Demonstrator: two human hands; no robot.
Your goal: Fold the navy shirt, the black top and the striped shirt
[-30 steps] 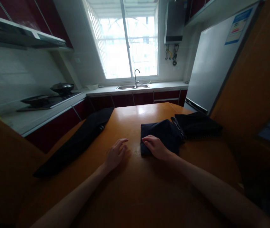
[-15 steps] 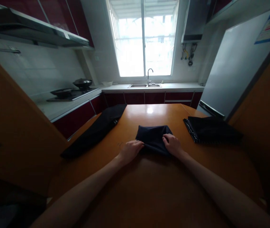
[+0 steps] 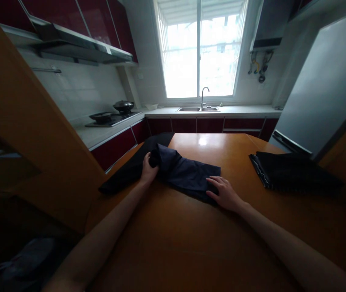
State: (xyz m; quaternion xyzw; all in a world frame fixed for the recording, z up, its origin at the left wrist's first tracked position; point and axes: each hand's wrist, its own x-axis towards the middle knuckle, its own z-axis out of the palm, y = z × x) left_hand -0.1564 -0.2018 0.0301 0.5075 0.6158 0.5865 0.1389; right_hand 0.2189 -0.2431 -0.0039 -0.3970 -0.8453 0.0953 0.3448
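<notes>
On the table (image 3: 167, 227), left fingers (image 3: 147, 160) grip navy cloth (image 3: 183, 168), tips hidden; right fingers (image 3: 217, 184) spread.

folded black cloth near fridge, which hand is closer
Right: the right hand touches the navy cloth, left of the folded black cloth; the left hand, farther left, grips the navy cloth.

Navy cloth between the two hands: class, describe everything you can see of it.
The navy cloth looks like smooth, thin fabric, creased and partly folded, with a darker layer along its near edge. Its left end is bunched up in the left hand; its right end lies flatter on the wooden table, under the fingertips of the right hand. Its full shape is hidden.
</notes>
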